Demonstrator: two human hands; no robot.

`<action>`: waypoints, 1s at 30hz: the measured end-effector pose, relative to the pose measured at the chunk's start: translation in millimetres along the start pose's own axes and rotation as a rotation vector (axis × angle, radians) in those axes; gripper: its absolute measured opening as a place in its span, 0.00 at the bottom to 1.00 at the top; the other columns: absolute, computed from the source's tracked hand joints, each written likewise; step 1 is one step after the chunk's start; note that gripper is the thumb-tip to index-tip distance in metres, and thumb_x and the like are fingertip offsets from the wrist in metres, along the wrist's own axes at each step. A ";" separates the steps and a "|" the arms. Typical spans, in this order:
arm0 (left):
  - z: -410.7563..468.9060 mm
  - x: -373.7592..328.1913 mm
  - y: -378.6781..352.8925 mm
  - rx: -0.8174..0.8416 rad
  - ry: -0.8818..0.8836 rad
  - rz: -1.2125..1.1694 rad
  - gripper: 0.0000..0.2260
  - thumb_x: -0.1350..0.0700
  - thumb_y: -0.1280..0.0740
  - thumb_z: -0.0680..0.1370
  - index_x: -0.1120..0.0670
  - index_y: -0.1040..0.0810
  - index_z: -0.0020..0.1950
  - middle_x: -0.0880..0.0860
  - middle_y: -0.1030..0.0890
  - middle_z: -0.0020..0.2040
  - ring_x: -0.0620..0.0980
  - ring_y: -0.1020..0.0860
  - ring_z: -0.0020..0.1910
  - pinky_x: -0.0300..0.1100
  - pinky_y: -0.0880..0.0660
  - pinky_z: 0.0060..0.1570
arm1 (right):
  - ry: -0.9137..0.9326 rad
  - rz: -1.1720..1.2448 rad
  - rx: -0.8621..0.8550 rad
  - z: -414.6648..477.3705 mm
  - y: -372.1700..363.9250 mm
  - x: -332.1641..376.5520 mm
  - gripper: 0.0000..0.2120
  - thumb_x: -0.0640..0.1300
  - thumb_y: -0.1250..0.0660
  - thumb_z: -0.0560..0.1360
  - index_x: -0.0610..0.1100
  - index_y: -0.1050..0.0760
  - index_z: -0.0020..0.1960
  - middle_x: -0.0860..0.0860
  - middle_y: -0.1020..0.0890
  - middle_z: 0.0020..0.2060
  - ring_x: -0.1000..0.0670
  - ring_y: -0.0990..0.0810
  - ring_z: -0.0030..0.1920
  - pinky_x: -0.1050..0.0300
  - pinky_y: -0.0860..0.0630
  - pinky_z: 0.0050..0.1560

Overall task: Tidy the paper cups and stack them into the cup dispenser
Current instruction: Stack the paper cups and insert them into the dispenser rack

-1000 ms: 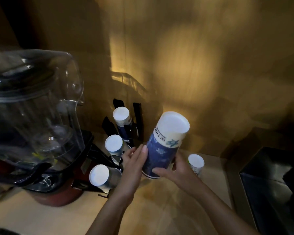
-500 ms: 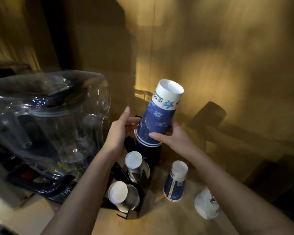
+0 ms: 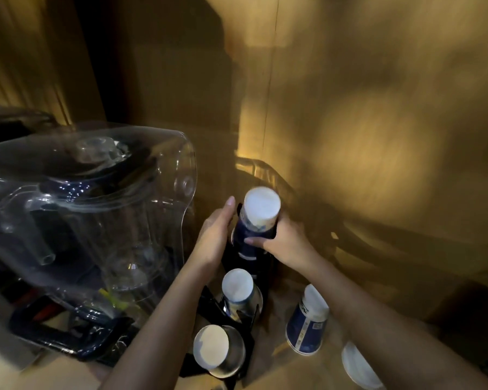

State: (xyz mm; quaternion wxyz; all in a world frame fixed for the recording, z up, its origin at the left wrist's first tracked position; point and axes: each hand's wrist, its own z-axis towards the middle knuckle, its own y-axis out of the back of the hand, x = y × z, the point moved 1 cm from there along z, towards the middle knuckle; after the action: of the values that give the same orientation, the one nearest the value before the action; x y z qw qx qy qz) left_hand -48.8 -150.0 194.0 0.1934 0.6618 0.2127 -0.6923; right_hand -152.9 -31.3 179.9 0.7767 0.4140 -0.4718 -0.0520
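A stack of blue and white paper cups (image 3: 258,218), upside down, sits in the rear slot of the black cup dispenser (image 3: 234,313). My right hand (image 3: 282,240) grips the stack's right side. My left hand (image 3: 214,232) rests flat against its left side with fingers straight. Two nearer dispenser slots hold upside-down cups, the middle cup (image 3: 238,288) and the front cup (image 3: 213,349). One loose blue cup (image 3: 307,322) stands upside down on the counter to the right. Another white cup (image 3: 359,367) lies at the lower right.
A big clear blender jug with a cover (image 3: 82,209) on a dark base fills the left, close to my left arm. A wooden wall (image 3: 364,122) rises right behind the dispenser. The wooden counter (image 3: 279,372) runs along the bottom.
Both hands have lowered the cup stack from mid-air down into the rear dispenser slot. The view has shifted a little.
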 end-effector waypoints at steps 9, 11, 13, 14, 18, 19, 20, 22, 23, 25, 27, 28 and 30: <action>4.2 31.2 -8.0 -0.052 -0.121 0.736 0.15 0.49 0.37 0.77 0.51 0.25 0.62 0.53 0.24 0.62 0.52 0.25 0.58 0.44 0.30 0.51 | 0.066 -0.155 0.060 -1.1 -6.9 -4.7 0.20 0.54 0.32 0.71 0.45 0.30 0.58 0.47 0.22 0.55 0.46 0.25 0.54 0.45 0.29 0.58; 3.3 33.7 -9.1 -0.054 -0.172 0.799 0.15 0.49 0.39 0.78 0.52 0.26 0.63 0.54 0.25 0.63 0.53 0.26 0.59 0.42 0.32 0.49 | 0.086 -0.192 0.065 -2.0 -5.1 -3.8 0.20 0.54 0.32 0.71 0.44 0.31 0.58 0.47 0.22 0.55 0.46 0.25 0.54 0.46 0.29 0.58; 2.7 33.0 -10.4 -0.040 -0.190 0.841 0.15 0.50 0.40 0.78 0.52 0.26 0.64 0.53 0.24 0.63 0.52 0.25 0.59 0.43 0.30 0.50 | 0.088 -0.197 0.087 -3.6 -0.6 -4.5 0.22 0.54 0.32 0.72 0.44 0.31 0.60 0.46 0.23 0.57 0.45 0.25 0.56 0.46 0.29 0.59; 2.2 31.2 -12.3 -0.043 -0.202 0.882 0.15 0.50 0.40 0.78 0.52 0.26 0.64 0.54 0.24 0.63 0.53 0.24 0.58 0.45 0.28 0.52 | 0.082 -0.184 0.096 -5.6 3.2 -5.4 0.23 0.54 0.32 0.72 0.44 0.32 0.62 0.46 0.23 0.59 0.45 0.25 0.58 0.46 0.29 0.59; -6.9 15.4 -34.5 -0.156 -0.376 1.059 0.16 0.51 0.39 0.77 0.55 0.25 0.62 0.57 0.22 0.60 0.56 0.24 0.57 0.52 0.27 0.56 | 0.069 -0.091 0.040 -19.1 32.4 -17.9 0.22 0.52 0.33 0.73 0.46 0.31 0.64 0.47 0.23 0.59 0.52 0.25 0.55 0.60 0.29 0.49; -10.6 11.1 -43.6 -0.160 -0.433 1.051 0.16 0.51 0.39 0.77 0.56 0.25 0.62 0.57 0.22 0.60 0.57 0.24 0.58 0.52 0.28 0.56 | 0.064 -0.088 0.024 -24.0 42.0 -23.4 0.21 0.52 0.34 0.73 0.46 0.30 0.63 0.49 0.22 0.57 0.54 0.25 0.52 0.65 0.31 0.44; -14.4 7.6 -53.8 -0.139 -0.481 1.024 0.16 0.52 0.38 0.77 0.57 0.26 0.63 0.57 0.21 0.60 0.57 0.24 0.57 0.52 0.27 0.56 | 0.051 -0.089 0.007 -29.1 51.8 -29.8 0.19 0.51 0.33 0.73 0.46 0.29 0.62 0.50 0.22 0.54 0.55 0.26 0.50 0.67 0.33 0.41; -22.0 3.9 -77.5 -0.040 -0.524 0.933 0.17 0.51 0.37 0.77 0.57 0.27 0.64 0.57 0.21 0.58 0.57 0.23 0.55 0.51 0.26 0.55 | 0.009 -0.078 -0.040 -39.8 70.7 -44.9 0.17 0.50 0.33 0.73 0.44 0.27 0.60 0.50 0.21 0.51 0.55 0.25 0.47 0.67 0.32 0.39; -25.7 4.6 -90.5 0.014 -0.525 0.890 0.18 0.51 0.37 0.77 0.56 0.28 0.65 0.57 0.21 0.58 0.56 0.23 0.56 0.52 0.26 0.55 | -0.016 -0.068 -0.065 -45.9 79.1 -53.2 0.16 0.49 0.33 0.73 0.44 0.26 0.59 0.48 0.20 0.50 0.54 0.24 0.45 0.65 0.31 0.39; -32.9 10.4 -116.6 0.090 -0.533 0.845 0.19 0.49 0.37 0.77 0.54 0.30 0.66 0.55 0.22 0.60 0.55 0.25 0.59 0.52 0.27 0.58 | -0.077 -0.056 -0.106 -60.6 94.6 -72.0 0.14 0.48 0.33 0.73 0.43 0.25 0.57 0.47 0.19 0.49 0.53 0.23 0.43 0.64 0.29 0.38; -40.3 22.1 -140.9 0.156 -0.534 0.826 0.21 0.48 0.37 0.77 0.53 0.32 0.68 0.53 0.23 0.61 0.53 0.26 0.61 0.49 0.28 0.60 | -0.144 -0.044 -0.116 -78.8 107.4 -91.8 0.15 0.49 0.33 0.73 0.45 0.26 0.58 0.48 0.20 0.50 0.55 0.23 0.44 0.65 0.29 0.39; -43.6 29.9 -152.4 0.193 -0.540 0.839 0.21 0.47 0.37 0.77 0.53 0.32 0.68 0.53 0.24 0.62 0.52 0.27 0.61 0.48 0.29 0.60 | -0.176 -0.033 -0.124 -88.0 112.2 -101.9 0.17 0.50 0.32 0.73 0.46 0.26 0.59 0.49 0.20 0.50 0.56 0.23 0.45 0.65 0.28 0.39; -48.6 48.5 -173.0 0.278 -0.562 0.897 0.21 0.48 0.38 0.77 0.52 0.33 0.68 0.52 0.24 0.61 0.52 0.27 0.60 0.46 0.30 0.60 | -0.243 -0.019 -0.167 -106.3 119.4 -120.3 0.20 0.51 0.31 0.71 0.45 0.28 0.61 0.49 0.21 0.52 0.55 0.23 0.45 0.64 0.29 0.41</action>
State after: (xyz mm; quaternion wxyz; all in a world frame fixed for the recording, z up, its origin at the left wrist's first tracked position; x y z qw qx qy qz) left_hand -105.6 21.8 150.6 0.4295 0.4967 -0.2438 -0.7137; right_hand -173.5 166.3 157.1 0.7450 0.3430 -0.5525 -0.1483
